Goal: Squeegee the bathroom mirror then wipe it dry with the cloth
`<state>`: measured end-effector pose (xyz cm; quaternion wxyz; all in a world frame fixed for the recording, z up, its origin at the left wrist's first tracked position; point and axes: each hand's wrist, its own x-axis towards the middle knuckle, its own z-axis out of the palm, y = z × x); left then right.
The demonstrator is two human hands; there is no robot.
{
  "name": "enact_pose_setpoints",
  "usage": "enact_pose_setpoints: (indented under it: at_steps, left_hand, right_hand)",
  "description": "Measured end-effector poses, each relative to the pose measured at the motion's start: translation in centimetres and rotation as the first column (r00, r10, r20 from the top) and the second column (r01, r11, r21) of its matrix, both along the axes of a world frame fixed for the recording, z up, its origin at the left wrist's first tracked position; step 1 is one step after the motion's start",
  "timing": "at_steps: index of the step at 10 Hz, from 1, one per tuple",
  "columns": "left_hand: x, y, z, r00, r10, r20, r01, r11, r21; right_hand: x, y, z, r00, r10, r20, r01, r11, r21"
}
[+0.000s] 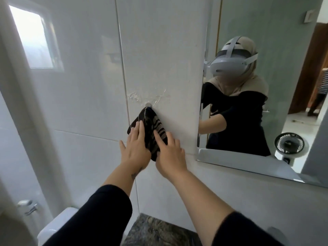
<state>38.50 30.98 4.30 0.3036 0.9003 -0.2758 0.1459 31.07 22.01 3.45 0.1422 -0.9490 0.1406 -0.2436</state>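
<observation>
A dark cloth (pixel 150 127) with grey stripes hangs from a small hook (pixel 148 104) on the white tiled wall, left of the mirror (pixel 276 55). My left hand (pixel 135 148) lies flat on the cloth's left side, fingers spread. My right hand (pixel 169 153) presses the cloth's lower right part, index finger stretched up along it. Both hands touch the cloth; I cannot see a closed grip on it. The mirror reflects a person with a headset. No squeegee is in view.
A dark stone counter (pixel 159 231) sits below my arms. A white toilet tank (pixel 58 222) and a chrome fitting (pixel 26 205) stand at lower left. A frosted window (pixel 33 36) is upper left. The mirror reflects a black fan (pixel 289 142) and a doorway.
</observation>
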Motion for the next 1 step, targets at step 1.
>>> enact_pose_setpoints:
  at_steps: [1]
  left_hand:
    - [-3.51, 0.64, -3.30, 1.000, 0.006, 0.008, -0.007, 0.998, 0.062]
  right_hand:
    - [-5.24, 1.44, -2.64, 0.999, 0.016, -0.029, -0.012, 0.993, 0.120]
